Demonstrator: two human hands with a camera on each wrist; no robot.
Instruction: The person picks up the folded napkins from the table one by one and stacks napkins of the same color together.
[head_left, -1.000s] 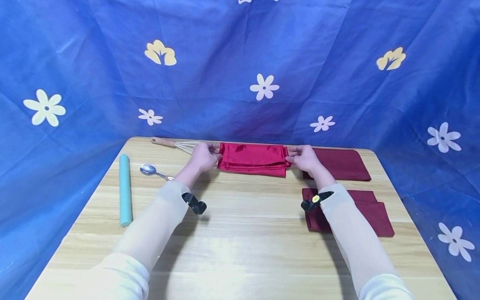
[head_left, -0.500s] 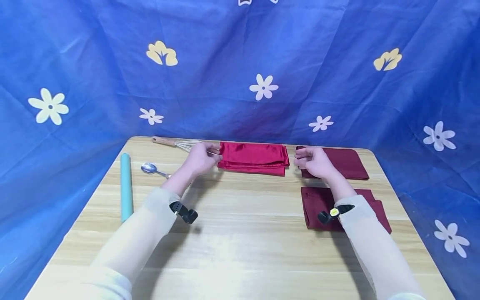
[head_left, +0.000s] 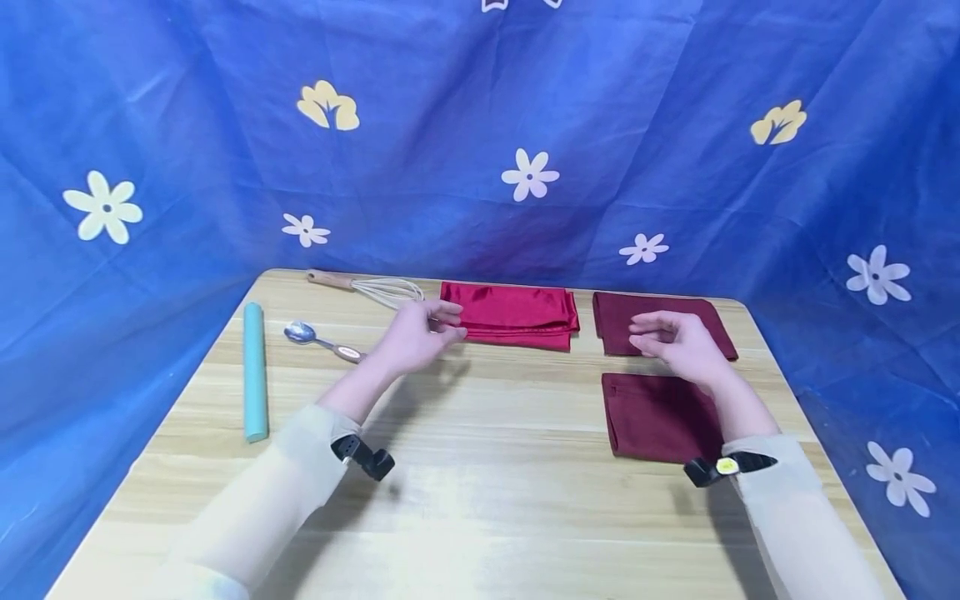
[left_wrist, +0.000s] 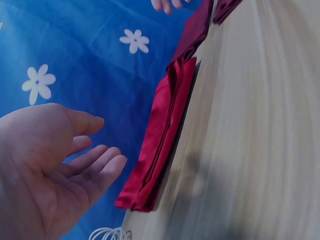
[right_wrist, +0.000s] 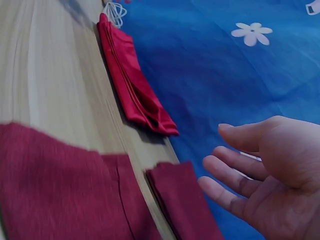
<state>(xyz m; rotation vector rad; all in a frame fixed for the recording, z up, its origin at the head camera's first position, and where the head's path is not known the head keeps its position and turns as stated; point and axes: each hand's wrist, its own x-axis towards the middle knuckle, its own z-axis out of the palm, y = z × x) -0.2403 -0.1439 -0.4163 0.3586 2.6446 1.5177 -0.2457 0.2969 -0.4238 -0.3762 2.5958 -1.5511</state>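
A folded bright red satin cloth (head_left: 517, 310) lies at the back middle of the table. My left hand (head_left: 416, 337) hovers by its left end with relaxed fingers; the left wrist view shows the palm (left_wrist: 45, 175) with nothing in it. Over the folded maroon cloths at the right hangs my right hand (head_left: 678, 346), fingers loosely bent and holding nothing. One maroon cloth (head_left: 705, 321) is at the back right, the other (head_left: 656, 421) in front of it, partly covered by my right wrist. In the right wrist view the red cloth (right_wrist: 131, 75) sits apart from the right fingers.
At the left of the wooden table (head_left: 480, 467) lies a teal cylinder (head_left: 255, 375). A spoon (head_left: 303, 333) and a whisk (head_left: 382, 288) rest between it and the red cloth. A blue flowered curtain (head_left: 420, 150) hangs behind the table's back edge.
Both hands have let go of the red cloth's ends. The right hand has drawn away to the right over the maroon cloths; the left has shifted slightly toward the front. The red cloth stays put.
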